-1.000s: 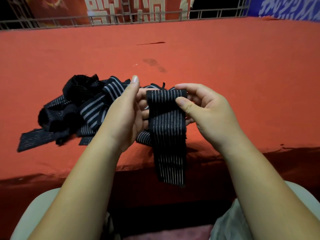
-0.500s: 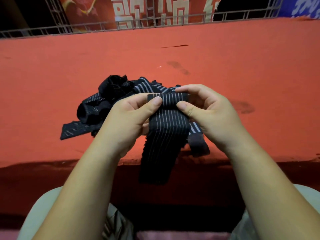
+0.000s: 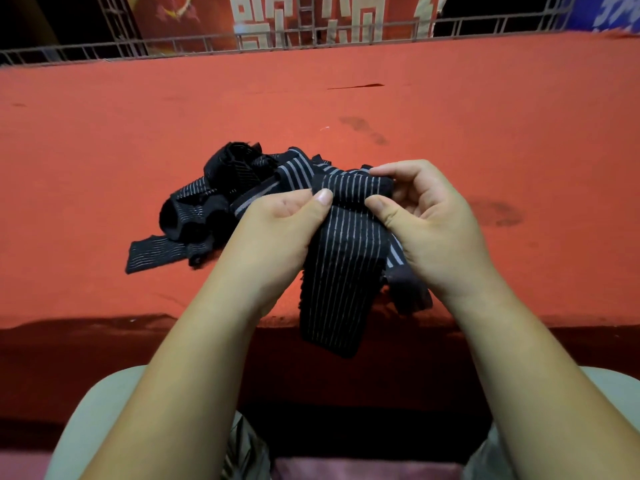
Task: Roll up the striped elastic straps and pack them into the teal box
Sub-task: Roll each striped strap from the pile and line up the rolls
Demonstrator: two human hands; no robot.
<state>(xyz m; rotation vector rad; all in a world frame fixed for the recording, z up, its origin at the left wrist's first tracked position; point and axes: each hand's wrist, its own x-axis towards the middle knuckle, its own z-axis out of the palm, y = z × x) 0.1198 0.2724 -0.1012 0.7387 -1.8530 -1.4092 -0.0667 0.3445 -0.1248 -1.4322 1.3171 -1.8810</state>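
While pinched along its top edge, held strap (image 3: pixel 341 271): hangs between both hands, its loose end dropping past the table's near edge.
Left hand (image 3: pixel 277 230): thumb and fingers pinch the strap's top left corner.
Right hand (image 3: pixel 433 230): thumb and curled fingers pinch the top right.
Strap pile (image 3: pixel 214 199): tangled on the red table (image 3: pixel 485 133), behind and left of the hands, partly hidden by them.
Metal railing (image 3: pixel 173 46): along the far edge.

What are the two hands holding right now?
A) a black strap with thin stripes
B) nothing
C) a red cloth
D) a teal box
A: the left hand and right hand both pinch the top end of the striped strap, which hangs past the red table edge.
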